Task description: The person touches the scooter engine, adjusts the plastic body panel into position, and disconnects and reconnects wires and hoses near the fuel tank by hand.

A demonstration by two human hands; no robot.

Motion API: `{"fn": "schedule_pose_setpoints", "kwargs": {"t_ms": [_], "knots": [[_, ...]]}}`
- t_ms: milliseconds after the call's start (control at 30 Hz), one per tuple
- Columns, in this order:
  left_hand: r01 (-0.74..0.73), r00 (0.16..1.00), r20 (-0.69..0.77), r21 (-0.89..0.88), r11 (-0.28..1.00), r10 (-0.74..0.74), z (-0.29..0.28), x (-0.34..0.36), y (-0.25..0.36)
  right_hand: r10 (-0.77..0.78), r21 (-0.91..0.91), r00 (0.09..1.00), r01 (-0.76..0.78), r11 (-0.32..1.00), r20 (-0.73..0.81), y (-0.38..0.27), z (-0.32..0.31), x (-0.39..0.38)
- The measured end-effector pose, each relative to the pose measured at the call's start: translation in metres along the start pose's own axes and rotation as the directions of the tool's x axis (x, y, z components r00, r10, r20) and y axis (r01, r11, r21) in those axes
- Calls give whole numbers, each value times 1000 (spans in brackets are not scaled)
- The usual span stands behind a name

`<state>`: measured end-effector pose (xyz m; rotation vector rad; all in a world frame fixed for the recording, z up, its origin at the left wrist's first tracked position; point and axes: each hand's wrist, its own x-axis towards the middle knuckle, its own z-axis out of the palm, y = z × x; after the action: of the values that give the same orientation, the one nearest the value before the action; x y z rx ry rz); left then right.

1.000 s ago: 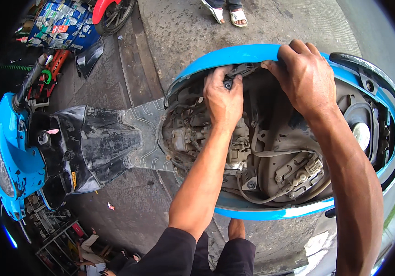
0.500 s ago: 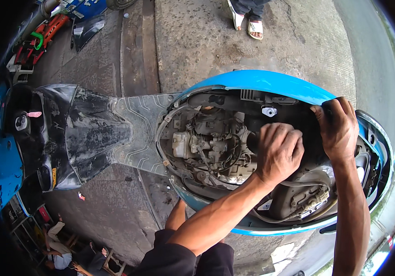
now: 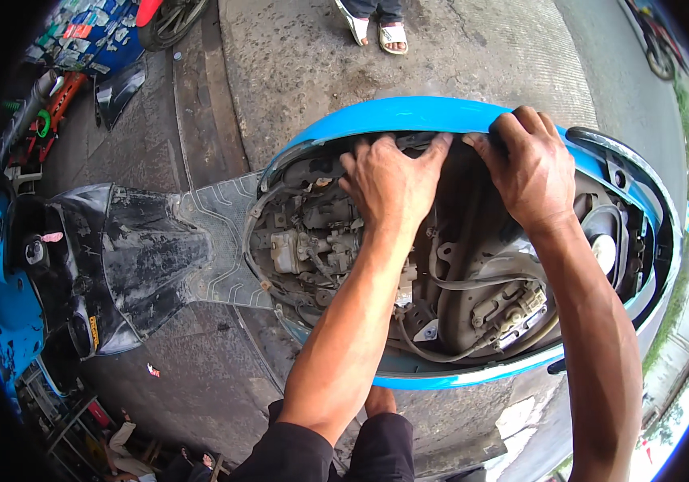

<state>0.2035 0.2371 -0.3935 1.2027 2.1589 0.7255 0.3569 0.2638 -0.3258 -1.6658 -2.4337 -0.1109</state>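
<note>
A blue scooter body panel curves along the far side of an opened scooter with its seat off. My right hand is closed round this panel's edge toward the rear, with the thumb on the inner side. To its left, my left hand reaches across the engine bay to the panel's inner edge. Its fingers are bent against that edge with their tips partly hidden, and the thumb points toward my right hand. Below my left hand lie the dusty engine parts. A fuel tank area with a hose and a latch-like metal part shows between my forearms.
The black front fairing and grey footboard extend left. Beyond the scooter, a person's feet in white sandals stand on concrete. A loose dark panel lies at the far left. A motorcycle is on the road at right.
My left hand has moved from over the engine bay up to the far panel's inner edge. My right hand stays on the panel. The whole view has shifted slightly.
</note>
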Motion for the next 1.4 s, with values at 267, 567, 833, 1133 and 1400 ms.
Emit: {"fn": "schedule_pose_setpoints", "kwargs": {"t_ms": [267,567,833,1133,1400], "knots": [[148,980,-70,-353,924,-184,26,6,4,26,46,999,-25,999,-18,5,6,-2],[38,986,-129,-437,899,-105,28,-5,9,69,153,997,-63,986,-31,7,12,-2],[-360,882,-227,241,901,413,26,10,-28,68,156,998,-68,985,3,6,7,-1],[-185,907,-334,236,954,258,37,15,-23,71,158,997,-70,985,4,5,8,-1],[-36,999,10,-394,918,43,25,26,-32,27,132,992,-11,991,-119,9,13,-4]]}}
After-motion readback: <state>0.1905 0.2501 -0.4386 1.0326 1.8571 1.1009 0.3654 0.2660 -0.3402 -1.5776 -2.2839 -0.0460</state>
